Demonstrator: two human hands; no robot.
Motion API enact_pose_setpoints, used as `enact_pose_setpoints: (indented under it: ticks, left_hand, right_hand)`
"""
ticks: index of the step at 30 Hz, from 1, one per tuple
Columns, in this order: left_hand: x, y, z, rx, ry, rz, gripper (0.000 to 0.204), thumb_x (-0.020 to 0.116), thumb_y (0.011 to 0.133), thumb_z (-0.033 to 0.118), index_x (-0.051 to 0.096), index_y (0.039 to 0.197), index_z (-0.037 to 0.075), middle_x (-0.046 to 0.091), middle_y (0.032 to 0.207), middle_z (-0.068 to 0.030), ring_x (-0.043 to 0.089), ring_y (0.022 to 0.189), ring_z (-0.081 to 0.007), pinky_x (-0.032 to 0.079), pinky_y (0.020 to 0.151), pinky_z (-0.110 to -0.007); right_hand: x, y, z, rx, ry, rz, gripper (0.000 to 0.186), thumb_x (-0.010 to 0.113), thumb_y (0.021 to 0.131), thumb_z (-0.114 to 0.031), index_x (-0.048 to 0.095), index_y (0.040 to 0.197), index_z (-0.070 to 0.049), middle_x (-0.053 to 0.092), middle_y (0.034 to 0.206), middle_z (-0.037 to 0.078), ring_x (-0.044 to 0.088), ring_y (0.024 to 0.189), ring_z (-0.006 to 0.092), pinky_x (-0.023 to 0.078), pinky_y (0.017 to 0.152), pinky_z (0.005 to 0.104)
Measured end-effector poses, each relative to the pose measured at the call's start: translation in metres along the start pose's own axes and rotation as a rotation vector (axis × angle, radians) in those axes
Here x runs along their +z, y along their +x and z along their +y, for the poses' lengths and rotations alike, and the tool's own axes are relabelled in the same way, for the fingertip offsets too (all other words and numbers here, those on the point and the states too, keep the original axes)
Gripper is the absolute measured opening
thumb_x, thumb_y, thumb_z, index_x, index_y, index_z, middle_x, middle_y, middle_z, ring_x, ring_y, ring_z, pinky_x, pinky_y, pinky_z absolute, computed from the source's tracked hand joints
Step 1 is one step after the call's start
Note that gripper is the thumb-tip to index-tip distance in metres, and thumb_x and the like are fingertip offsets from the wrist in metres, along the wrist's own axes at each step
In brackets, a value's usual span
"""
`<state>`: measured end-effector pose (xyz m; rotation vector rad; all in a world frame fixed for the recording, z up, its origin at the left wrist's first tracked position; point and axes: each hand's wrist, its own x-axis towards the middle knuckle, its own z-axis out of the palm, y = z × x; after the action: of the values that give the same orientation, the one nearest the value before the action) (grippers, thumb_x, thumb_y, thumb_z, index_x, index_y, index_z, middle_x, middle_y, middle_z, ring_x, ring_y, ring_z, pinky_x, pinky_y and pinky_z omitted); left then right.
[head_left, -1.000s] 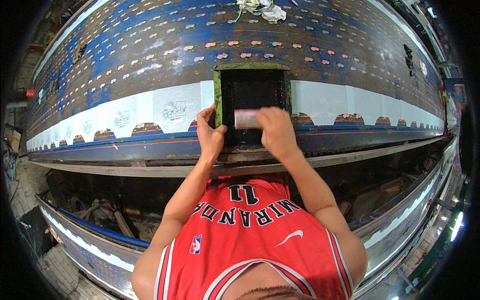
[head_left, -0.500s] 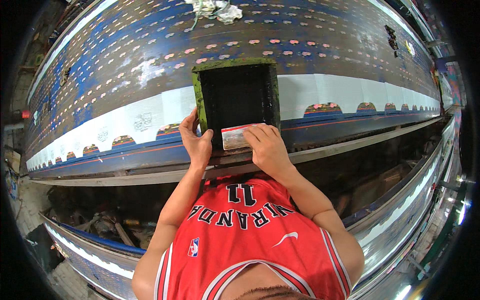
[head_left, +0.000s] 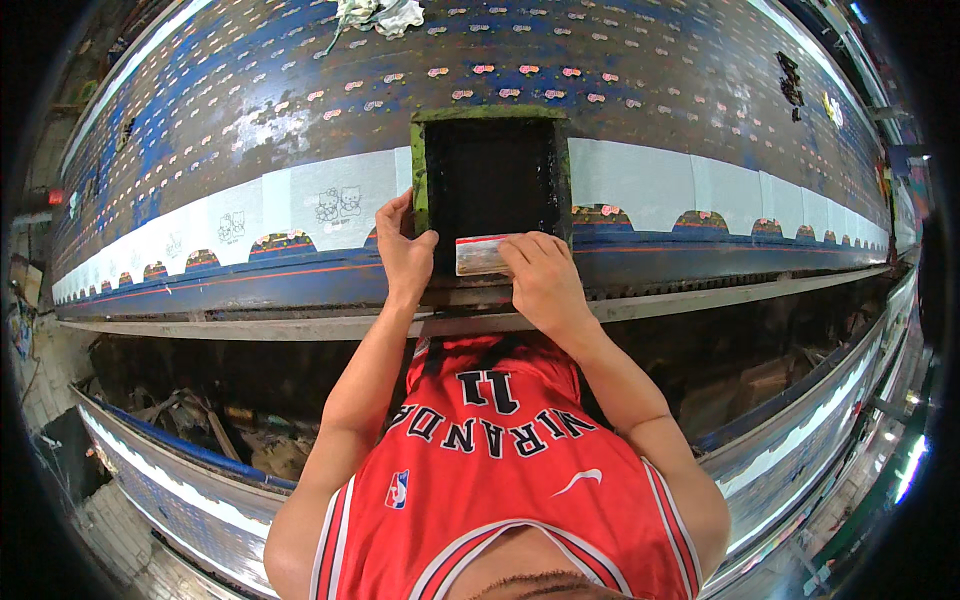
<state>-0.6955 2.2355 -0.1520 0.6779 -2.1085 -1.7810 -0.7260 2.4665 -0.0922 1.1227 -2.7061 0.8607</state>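
Observation:
A screen-printing frame (head_left: 419,167) with a green-painted border and black interior (head_left: 490,176) lies on the long table over pale sheets. My left hand (head_left: 405,250) grips its left side near the lower corner, thumb and fingers curled at the edge. My right hand (head_left: 545,280) holds a flat squeegee blade (head_left: 480,256), silvery-tan with a red upper edge, across the lower part of the black interior. Pale sheets (head_left: 640,180) run in a row either side of the frame; some on the left carry line drawings of cartoon figures (head_left: 338,204).
The long, speckled blue-grey table (head_left: 270,80) curves across the view, with a crumpled rag (head_left: 385,15) and dark lumps (head_left: 788,85) on it. A metal rail (head_left: 230,329) edges it near me. Behind me, either side of my body, runs another long printed table (head_left: 170,465).
My right hand has drawn the squeegee down from the middle of the frame toward its near end. My left hand stays on the frame's left side; the whole view has shifted slightly.

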Motion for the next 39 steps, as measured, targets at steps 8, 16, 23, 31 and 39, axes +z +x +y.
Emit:
enact_pose_setpoints:
  ticks: [8,16,23,31,39]
  left_hand:
    - [0.001,-0.002,0.0,0.003,0.165,0.052,0.063,0.069,0.077,-0.013,0.049,0.136,-0.007,0.063,0.144,-0.0244,0.06,0.138,-0.0313,0.043,0.12,-0.039]
    - [0.002,-0.002,0.002,-0.002,0.193,0.019,0.063,0.069,0.076,-0.014,0.051,0.135,-0.007,0.064,0.144,-0.0245,0.061,0.138,-0.0345,0.042,0.122,-0.041]
    - [0.001,-0.002,-0.005,0.006,0.165,0.023,0.065,0.069,0.075,-0.013,0.049,0.136,-0.006,0.063,0.144,-0.0255,0.058,0.14,-0.0323,0.04,0.122,-0.04]
    - [0.016,-0.011,0.009,0.025,0.012,0.027,0.069,0.067,0.077,-0.016,0.042,0.14,-0.004,0.053,0.155,-0.0249,0.053,0.144,-0.0319,0.04,0.124,-0.043]
    - [0.132,-0.046,0.012,0.215,-0.09,-0.019,0.072,0.064,0.077,-0.02,0.04,0.141,-0.001,0.049,0.158,-0.0269,0.05,0.148,-0.0344,0.039,0.125,-0.047]
  right_hand:
    - [-0.026,0.037,0.022,0.043,0.114,-0.195,0.023,0.07,0.081,-0.001,0.07,0.104,-0.004,0.073,0.106,0.012,0.066,0.103,0.0341,0.051,0.091,0.0482]
    - [0.007,0.122,0.069,0.066,0.035,0.055,0.023,0.065,0.084,-0.001,0.071,0.105,-0.006,0.072,0.103,0.012,0.066,0.103,0.0365,0.051,0.089,0.0505]
    - [0.001,0.008,0.009,0.023,0.013,-0.028,0.031,0.065,0.082,-0.002,0.067,0.113,-0.004,0.069,0.118,0.012,0.064,0.116,0.0325,0.048,0.1,0.0488]
    - [-0.022,-0.003,0.016,0.035,0.042,-0.052,0.036,0.068,0.079,-0.002,0.067,0.114,-0.005,0.069,0.118,0.009,0.064,0.116,0.0299,0.048,0.102,0.0453]
    - [-0.09,-0.055,0.098,0.084,0.03,-0.027,0.04,0.069,0.078,0.001,0.07,0.117,-0.003,0.07,0.121,0.011,0.064,0.117,0.0322,0.05,0.104,0.0472]
